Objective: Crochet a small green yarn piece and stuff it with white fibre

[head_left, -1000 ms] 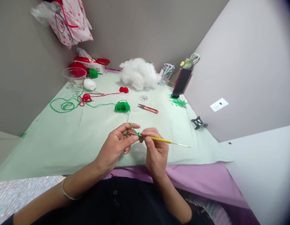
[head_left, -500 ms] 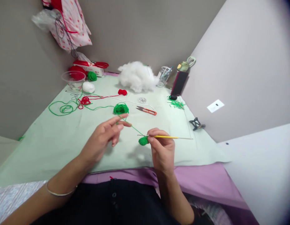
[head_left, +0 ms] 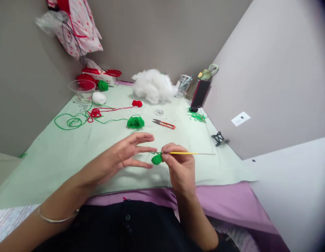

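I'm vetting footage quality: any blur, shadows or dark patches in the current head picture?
Head view: a dark, blurred band at the right edge; head view: a soft shadow on the pale green cloth beneath the left hand, which looks slightly smeared.

Bench (head_left: 52, 168) covered in pale green sheet. Rear, left to right: tub (head_left: 82, 93), white ball (head_left: 99, 98), green ball (head_left: 103, 85), stuffing (head_left: 154, 86), pen cup (head_left: 183, 86), phone (head_left: 200, 93) upright just before bottle (head_left: 205, 74). Nearer: loose green yarn (head_left: 73, 122), red yarn (head_left: 95, 113), green skein (head_left: 136, 122), snips (head_left: 164, 124); toward the right edge, green clippings (head_left: 197, 117) and black clip (head_left: 219, 139).
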`<action>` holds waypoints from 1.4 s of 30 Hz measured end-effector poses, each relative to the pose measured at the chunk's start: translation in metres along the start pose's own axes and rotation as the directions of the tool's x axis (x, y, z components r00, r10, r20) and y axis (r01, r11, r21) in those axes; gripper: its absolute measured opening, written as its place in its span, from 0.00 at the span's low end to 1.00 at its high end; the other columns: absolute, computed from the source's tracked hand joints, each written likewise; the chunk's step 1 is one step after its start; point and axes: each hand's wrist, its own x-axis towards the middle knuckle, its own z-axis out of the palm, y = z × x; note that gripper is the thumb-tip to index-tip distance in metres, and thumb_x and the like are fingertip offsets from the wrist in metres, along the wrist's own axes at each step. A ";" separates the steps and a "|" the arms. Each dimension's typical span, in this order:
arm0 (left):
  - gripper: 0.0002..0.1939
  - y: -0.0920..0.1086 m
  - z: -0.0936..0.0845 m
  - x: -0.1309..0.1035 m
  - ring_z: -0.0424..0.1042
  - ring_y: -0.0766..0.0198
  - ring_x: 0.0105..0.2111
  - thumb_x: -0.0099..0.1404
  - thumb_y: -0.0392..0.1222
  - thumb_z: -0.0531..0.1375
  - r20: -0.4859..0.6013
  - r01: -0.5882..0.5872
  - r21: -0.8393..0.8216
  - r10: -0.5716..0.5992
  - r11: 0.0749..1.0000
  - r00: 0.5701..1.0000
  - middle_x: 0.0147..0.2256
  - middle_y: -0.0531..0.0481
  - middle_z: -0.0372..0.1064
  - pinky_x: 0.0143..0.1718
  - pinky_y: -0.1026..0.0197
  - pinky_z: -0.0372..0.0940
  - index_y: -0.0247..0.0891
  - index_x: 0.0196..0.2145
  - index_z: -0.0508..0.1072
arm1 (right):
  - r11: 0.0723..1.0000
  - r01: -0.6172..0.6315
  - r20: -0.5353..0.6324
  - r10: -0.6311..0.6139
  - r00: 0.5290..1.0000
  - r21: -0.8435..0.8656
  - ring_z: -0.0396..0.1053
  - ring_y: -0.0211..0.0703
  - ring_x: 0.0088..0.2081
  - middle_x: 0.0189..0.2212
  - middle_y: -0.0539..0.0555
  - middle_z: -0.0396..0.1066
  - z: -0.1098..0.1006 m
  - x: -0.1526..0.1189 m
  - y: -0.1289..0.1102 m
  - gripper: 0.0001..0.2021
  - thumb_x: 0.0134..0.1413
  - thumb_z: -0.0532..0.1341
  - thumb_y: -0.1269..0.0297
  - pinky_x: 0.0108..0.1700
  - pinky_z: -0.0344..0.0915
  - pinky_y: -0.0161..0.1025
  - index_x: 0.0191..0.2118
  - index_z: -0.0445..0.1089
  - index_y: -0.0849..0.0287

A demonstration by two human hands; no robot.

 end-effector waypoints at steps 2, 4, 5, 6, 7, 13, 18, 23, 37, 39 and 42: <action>0.27 -0.005 0.017 0.010 0.59 0.44 0.68 0.69 0.61 0.61 -0.048 -0.057 -0.090 0.053 0.994 0.997 0.68 0.41 0.61 0.60 0.48 0.68 0.46 0.60 0.73 | 0.998 0.043 0.027 -0.042 0.999 -0.035 0.74 0.38 0.36 0.32 0.50 0.76 0.002 -0.003 -0.001 0.06 0.53 0.71 0.72 0.38 0.70 0.36 0.34 0.81 0.51; 0.26 -0.006 0.028 0.021 0.61 0.46 0.68 0.71 0.63 0.57 -0.155 -0.170 -0.215 0.139 0.962 0.978 0.65 0.43 0.66 0.62 0.45 0.66 0.46 0.57 0.75 | 0.996 0.078 0.049 -0.075 0.996 -0.044 0.74 0.38 0.37 0.32 0.50 0.76 0.004 -0.006 -0.002 0.08 0.54 0.70 0.74 0.39 0.71 0.36 0.35 0.82 0.50; 0.24 -0.005 0.030 0.026 0.62 0.47 0.67 0.73 0.62 0.54 -0.212 -0.227 -0.244 0.176 0.943 0.961 0.63 0.45 0.69 0.63 0.43 0.64 0.46 0.52 0.78 | 0.996 0.085 0.054 -0.083 0.995 -0.039 0.74 0.38 0.37 0.32 0.49 0.76 0.004 -0.007 -0.003 0.09 0.55 0.70 0.74 0.39 0.70 0.35 0.35 0.82 0.50; 0.24 -0.005 0.031 0.031 0.63 0.49 0.67 0.75 0.62 0.51 -0.263 -0.297 -0.224 0.236 0.928 0.935 0.60 0.47 0.73 0.65 0.42 0.62 0.44 0.43 0.80 | 0.996 0.086 0.051 -0.085 0.995 -0.028 0.74 0.37 0.37 0.32 0.49 0.76 0.003 -0.007 -0.003 0.09 0.55 0.70 0.75 0.38 0.70 0.35 0.35 0.82 0.50; 0.28 -0.006 0.030 0.034 0.63 0.50 0.67 0.76 0.60 0.48 -0.290 -0.349 -0.154 0.295 0.924 0.910 0.56 0.48 0.76 0.67 0.42 0.58 0.42 0.33 0.80 | 0.996 0.084 0.042 -0.083 0.996 -0.015 0.73 0.36 0.36 0.32 0.49 0.76 0.003 -0.007 -0.003 0.09 0.55 0.70 0.74 0.37 0.69 0.34 0.35 0.82 0.50; 0.22 -0.031 0.015 0.027 0.54 0.46 0.70 0.72 0.60 0.57 -0.077 -0.372 0.604 0.517 0.705 0.853 0.59 0.45 0.74 0.74 0.42 0.36 0.42 0.42 0.84 | 0.994 0.110 -0.086 -0.109 0.990 0.006 0.72 0.35 0.35 0.32 0.48 0.76 -0.001 -0.003 0.005 0.07 0.54 0.72 0.71 0.37 0.67 0.32 0.36 0.81 0.50; 0.25 -0.047 0.029 0.020 0.71 0.63 0.42 0.67 0.48 0.67 -0.216 -0.107 0.174 0.144 0.979 0.966 0.42 0.49 0.73 0.45 0.62 0.67 0.43 0.60 0.74 | 0.990 0.135 -0.096 -0.139 0.986 -0.047 0.73 0.36 0.37 0.32 0.48 0.76 0.000 -0.002 0.012 0.06 0.55 0.71 0.71 0.39 0.69 0.34 0.36 0.81 0.50; 0.25 -0.044 0.034 0.021 0.61 0.72 0.31 0.65 0.43 0.69 -0.259 -0.108 -0.022 0.099 0.994 0.961 0.38 0.52 0.68 0.27 0.70 0.58 0.43 0.59 0.75 | 0.990 0.120 0.001 -0.120 0.993 -0.076 0.73 0.37 0.36 0.35 0.49 0.75 -0.005 -0.002 0.013 0.05 0.61 0.67 0.67 0.40 0.70 0.36 0.41 0.80 0.51; 0.19 -0.039 0.035 0.019 0.54 0.82 0.20 0.65 0.44 0.69 -0.273 -0.079 -0.072 0.056 0.994 0.960 0.39 0.53 0.67 0.19 0.72 0.49 0.46 0.54 0.79 | 0.985 0.103 -0.004 -0.104 0.995 -0.141 0.72 0.37 0.34 0.38 0.51 0.80 -0.008 -0.001 0.013 0.08 0.66 0.63 0.64 0.40 0.69 0.39 0.43 0.81 0.51; 0.19 -0.038 0.035 0.019 0.54 0.82 0.20 0.65 0.43 0.69 -0.282 -0.074 -0.079 0.049 0.994 0.958 0.38 0.54 0.66 0.19 0.72 0.49 0.46 0.54 0.79 | 0.992 0.080 -0.013 -0.082 0.997 -0.100 0.72 0.37 0.34 0.38 0.52 0.80 -0.008 -0.001 0.013 0.07 0.66 0.63 0.63 0.40 0.68 0.39 0.42 0.81 0.52; 0.20 -0.036 0.035 0.018 0.53 0.82 0.20 0.64 0.42 0.69 -0.295 -0.068 -0.085 0.040 0.994 0.955 0.38 0.54 0.65 0.19 0.72 0.49 0.47 0.55 0.79 | 0.999 0.034 -0.039 -0.034 0.999 -0.008 0.71 0.37 0.32 0.36 0.52 0.79 -0.007 0.000 0.012 0.07 0.64 0.65 0.61 0.38 0.68 0.38 0.40 0.81 0.52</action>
